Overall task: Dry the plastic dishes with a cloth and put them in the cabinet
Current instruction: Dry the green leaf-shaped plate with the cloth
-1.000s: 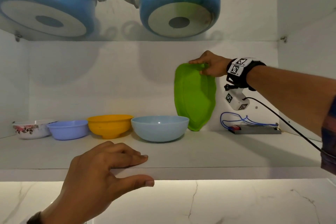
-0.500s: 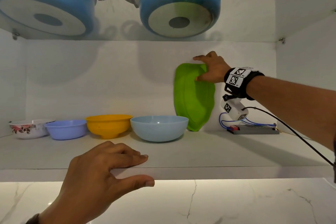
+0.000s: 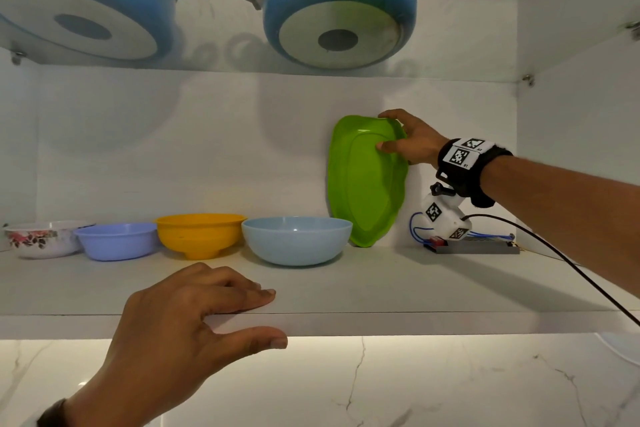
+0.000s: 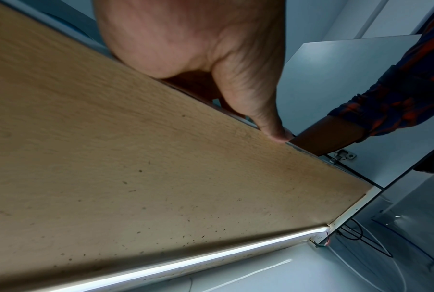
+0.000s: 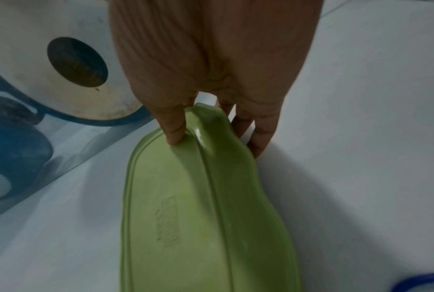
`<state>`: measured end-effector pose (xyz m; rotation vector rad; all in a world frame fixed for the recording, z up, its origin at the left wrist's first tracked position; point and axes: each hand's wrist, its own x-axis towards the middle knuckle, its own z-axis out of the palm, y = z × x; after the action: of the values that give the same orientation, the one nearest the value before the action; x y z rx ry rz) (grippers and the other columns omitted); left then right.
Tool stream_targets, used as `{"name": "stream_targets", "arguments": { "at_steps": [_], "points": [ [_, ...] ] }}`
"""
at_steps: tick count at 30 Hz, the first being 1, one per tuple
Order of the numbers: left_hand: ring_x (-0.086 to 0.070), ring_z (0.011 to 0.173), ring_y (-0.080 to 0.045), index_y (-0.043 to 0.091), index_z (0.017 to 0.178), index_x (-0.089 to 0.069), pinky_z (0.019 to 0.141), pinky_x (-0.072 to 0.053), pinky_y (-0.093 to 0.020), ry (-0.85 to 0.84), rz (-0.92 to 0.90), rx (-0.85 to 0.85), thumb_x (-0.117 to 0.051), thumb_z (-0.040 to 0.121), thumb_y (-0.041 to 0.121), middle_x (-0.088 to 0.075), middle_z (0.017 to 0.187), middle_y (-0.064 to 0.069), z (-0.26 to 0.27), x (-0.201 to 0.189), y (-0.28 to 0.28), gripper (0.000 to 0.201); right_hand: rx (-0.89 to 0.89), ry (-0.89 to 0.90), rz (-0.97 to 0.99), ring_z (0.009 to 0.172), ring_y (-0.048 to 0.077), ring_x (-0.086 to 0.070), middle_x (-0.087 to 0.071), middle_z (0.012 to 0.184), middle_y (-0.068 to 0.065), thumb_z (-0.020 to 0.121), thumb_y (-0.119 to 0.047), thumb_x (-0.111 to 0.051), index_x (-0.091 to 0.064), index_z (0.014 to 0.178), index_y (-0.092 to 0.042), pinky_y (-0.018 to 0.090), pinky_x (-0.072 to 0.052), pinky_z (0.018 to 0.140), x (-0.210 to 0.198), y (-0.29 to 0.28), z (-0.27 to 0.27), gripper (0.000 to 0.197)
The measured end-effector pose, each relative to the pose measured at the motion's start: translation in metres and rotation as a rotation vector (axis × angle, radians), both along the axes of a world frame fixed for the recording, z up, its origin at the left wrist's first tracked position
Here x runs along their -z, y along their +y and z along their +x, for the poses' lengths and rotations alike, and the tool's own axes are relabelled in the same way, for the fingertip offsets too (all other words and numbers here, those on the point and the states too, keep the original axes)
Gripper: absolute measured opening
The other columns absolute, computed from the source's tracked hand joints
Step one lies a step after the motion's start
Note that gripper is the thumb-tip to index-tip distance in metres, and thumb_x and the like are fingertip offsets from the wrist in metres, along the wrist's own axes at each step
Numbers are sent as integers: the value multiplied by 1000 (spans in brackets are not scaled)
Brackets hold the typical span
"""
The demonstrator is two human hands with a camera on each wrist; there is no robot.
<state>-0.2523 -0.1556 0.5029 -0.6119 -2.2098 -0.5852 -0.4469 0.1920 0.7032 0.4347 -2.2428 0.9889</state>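
Fingers (image 5: 260, 138) of my right hand (image 3: 412, 142) pinch the green tray's (image 3: 367, 184) top rim; it stands on edge toward the shelf's (image 3: 415, 288) back right. I'd lean it firmly against the wall before letting go. My left hand (image 3: 180, 333) grips the shelf's front edge.

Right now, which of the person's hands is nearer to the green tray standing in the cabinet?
Right. The right hand pinches the top edge of the green tray, which stands on end by the back wall. The left hand grips the shelf's front edge, well forward of the tray.
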Motion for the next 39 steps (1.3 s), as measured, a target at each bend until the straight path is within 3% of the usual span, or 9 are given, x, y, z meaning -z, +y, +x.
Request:
{"name": "stream_targets", "arguments": {
  "at_steps": [2,3,8,15,20,23,25,30,39],
  "points": [
    [-48,103,20,67,93,-65,60,-45,-17,2,-2,0,-41,62,98,-54,107,49,0,1,-1,50,-98,-18,-77,82,13,-61,-59,108,4,95,-5,-63,-46,141,-24,19,-53,55,4,-1,4,53],
    [-48,103,20,68,94,-64,61,-46,-18,4,0,1,-41,62,98,-54,107,49,-1,1,-1,50,-125,-18,-100,79,11,-60,-60,105,3,97,-2,-60,-45,142,-23,16,-51,52,5,-1,3,52],
    [-50,104,16,69,95,-63,62,-50,-22,15,-6,-6,-41,61,99,-55,107,49,-3,2,-2,51,-247,-53,-209,88,17,-64,-58,125,13,97,6,-53,-46,143,-19,24,-58,75,-1,-3,-6,53],
    [-53,102,10,64,97,-67,61,-52,-24,15,-9,1,-42,64,97,-61,103,44,-2,3,-2,52,-265,-130,-267,92,18,-63,-55,134,14,97,8,-50,-43,146,-17,24,-58,76,-3,-1,-12,56],
    [-51,103,15,68,98,-63,60,-50,-22,13,-20,-4,-42,64,97,-58,105,46,-3,4,-3,48,-65,-5,-128,99,22,-61,-57,127,12,95,-15,-66,-47,143,-25,23,-52,70,5,-1,-16,53],
    [-50,103,17,71,97,-61,59,-48,-20,13,-27,5,-43,65,96,-57,106,46,-3,4,-3,45,82,42,-6,113,26,-53,-44,131,10,88,-32,-73,-46,140,-35,34,-50,91,6,1,-20,59],
    [-50,104,17,71,96,-61,60,-47,-19,17,-28,6,-43,65,96,-57,107,46,-4,4,-3,44,137,54,22,112,26,-50,-38,130,10,86,-38,-75,-46,139,-36,36,-48,98,7,2,-20,61],
    [-53,100,10,61,95,-69,58,-45,-16,33,-32,4,-43,68,94,-63,96,41,-3,3,-2,50,198,31,44,110,35,-60,-46,131,16,75,-56,-78,-45,137,-38,42,-54,90,3,1,-14,72],
    [-53,97,9,59,96,-70,55,-52,-24,61,-40,5,-44,68,94,-63,94,40,-5,4,-3,52,402,127,121,121,32,-53,-45,135,14,81,-62,-68,-50,135,-31,42,-44,104,2,2,5,64]
  ]
}}
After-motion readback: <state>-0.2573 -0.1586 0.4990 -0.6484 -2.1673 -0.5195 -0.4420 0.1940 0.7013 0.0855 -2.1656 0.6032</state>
